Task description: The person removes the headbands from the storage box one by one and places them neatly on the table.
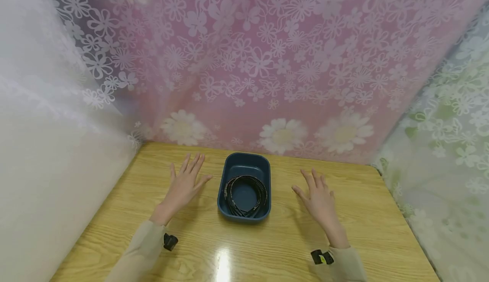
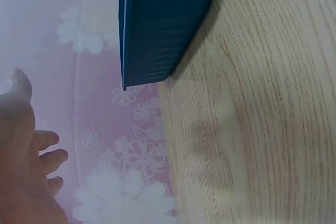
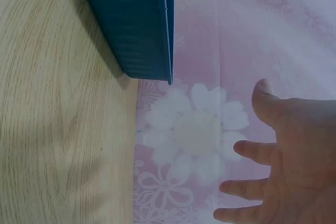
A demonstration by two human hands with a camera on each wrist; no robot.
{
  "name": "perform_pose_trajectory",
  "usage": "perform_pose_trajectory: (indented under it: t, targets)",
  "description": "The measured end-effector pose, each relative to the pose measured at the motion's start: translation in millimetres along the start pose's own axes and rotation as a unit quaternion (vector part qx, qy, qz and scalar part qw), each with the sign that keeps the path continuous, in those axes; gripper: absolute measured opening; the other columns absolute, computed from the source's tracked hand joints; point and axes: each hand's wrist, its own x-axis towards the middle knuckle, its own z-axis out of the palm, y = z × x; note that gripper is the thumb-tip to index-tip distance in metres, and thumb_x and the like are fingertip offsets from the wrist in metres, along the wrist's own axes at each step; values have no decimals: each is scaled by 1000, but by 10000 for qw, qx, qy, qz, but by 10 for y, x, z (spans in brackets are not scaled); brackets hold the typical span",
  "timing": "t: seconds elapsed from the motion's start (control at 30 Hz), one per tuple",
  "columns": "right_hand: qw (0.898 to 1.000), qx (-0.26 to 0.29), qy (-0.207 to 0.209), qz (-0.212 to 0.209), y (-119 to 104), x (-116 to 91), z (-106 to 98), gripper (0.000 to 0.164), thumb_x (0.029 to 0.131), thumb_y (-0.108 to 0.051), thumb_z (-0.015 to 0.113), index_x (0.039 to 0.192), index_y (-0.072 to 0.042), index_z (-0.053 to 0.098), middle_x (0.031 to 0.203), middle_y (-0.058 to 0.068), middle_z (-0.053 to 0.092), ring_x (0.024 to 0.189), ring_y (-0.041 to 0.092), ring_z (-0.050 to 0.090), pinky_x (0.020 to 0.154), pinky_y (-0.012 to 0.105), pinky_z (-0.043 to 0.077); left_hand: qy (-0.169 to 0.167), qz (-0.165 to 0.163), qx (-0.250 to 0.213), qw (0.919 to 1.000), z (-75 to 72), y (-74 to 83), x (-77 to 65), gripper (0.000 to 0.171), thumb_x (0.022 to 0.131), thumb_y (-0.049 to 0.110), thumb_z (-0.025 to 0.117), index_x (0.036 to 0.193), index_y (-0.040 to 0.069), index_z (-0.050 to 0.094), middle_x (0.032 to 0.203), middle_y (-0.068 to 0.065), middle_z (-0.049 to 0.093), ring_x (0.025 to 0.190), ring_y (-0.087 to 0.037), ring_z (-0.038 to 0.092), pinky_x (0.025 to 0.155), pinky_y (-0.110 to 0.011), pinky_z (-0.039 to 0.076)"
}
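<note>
A dark blue rectangular bin (image 1: 244, 220) stands on the table between my two hands. Several thin black hoops, which look like headbands (image 1: 263, 193), lie stacked in a ring in its near part. To the left of the bin, my left hand (image 1: 183, 187) hovers over the table, fingers spread and holding nothing. On the other side my right hand (image 1: 318, 199) is likewise spread and bare, apart from the bin. Both wrist views show the bin's outer side wall (image 2: 163, 24) away from the fingers; its contents are hidden there.
The bin rests on a wood-grain table (image 1: 191, 252). Behind it hangs a pink flowered curtain (image 1: 244, 82) along the table's far edge. A pale sheet (image 1: 49, 146) borders the left side, and a white-green flowered cloth (image 1: 451, 180) the right.
</note>
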Motion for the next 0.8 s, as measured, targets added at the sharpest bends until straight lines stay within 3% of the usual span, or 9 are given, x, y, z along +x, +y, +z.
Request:
perform_pose_trajectory:
  t: [0.1, 0.27, 0.43, 0.47, 0.63, 0.7, 0.8]
  targets:
    - [9991, 254, 274, -223, 32, 29, 12, 66, 104, -40, 57, 157, -6, 37, 158, 32, 29, 143, 58, 25, 107, 77, 26, 188, 18, -175, 9997, -21, 22, 11, 76, 103, 56, 48, 163, 16, 24, 167, -7, 24, 157, -29, 4, 116, -72, -5]
    - [9938, 806, 663, -397, 70, 70, 46, 56, 106, -34, 56, 150, -1, 46, 151, 31, 42, 135, 54, 41, 106, 71, 35, 557, 144, -351, 9977, -10, 81, 22, 68, 104, 45, 54, 160, 13, 33, 163, -10, 35, 156, -30, 15, 118, -70, 0]
    - [9841, 1238, 1096, -647, 72, 139, 43, 45, 106, -25, 57, 143, 0, 54, 142, 28, 54, 127, 51, 52, 101, 67, 42, 706, 342, -392, 9961, 60, 151, 25, 64, 104, 38, 58, 158, 10, 37, 160, -11, 39, 154, -32, 21, 118, -71, 3]
    - [9832, 1308, 1089, -658, 67, 160, 35, 45, 106, -26, 56, 143, -1, 54, 143, 27, 54, 118, 51, 57, 101, 67, 43, 698, 375, -377, 9961, 87, 157, 26, 64, 104, 37, 58, 158, 10, 38, 161, -11, 39, 154, -32, 22, 118, -70, 4]
    - [9788, 1583, 1082, -720, -14, 270, -14, 44, 108, -28, 53, 143, -2, 56, 141, 26, 56, 117, 48, 59, 99, 61, 48, 654, 479, -347, 9961, 217, 184, 26, 61, 105, 37, 56, 157, 9, 40, 161, -10, 38, 154, -33, 22, 118, -71, 4]
    - [9768, 1662, 1103, -784, -59, 307, -31, 43, 107, -27, 54, 143, -3, 56, 141, 25, 57, 127, 45, 54, 99, 59, 49, 633, 458, -286, 9965, 262, 190, 20, 60, 105, 37, 56, 156, 10, 41, 161, -8, 38, 154, -31, 21, 118, -70, 5]
    - [9745, 1730, 1154, -841, -124, 345, -54, 41, 107, -24, 55, 142, -5, 58, 141, 22, 58, 128, 43, 55, 98, 58, 51, 552, 429, -158, 9974, 320, 201, 12, 61, 105, 39, 55, 157, 12, 40, 162, -7, 37, 155, -28, 20, 118, -70, 6]
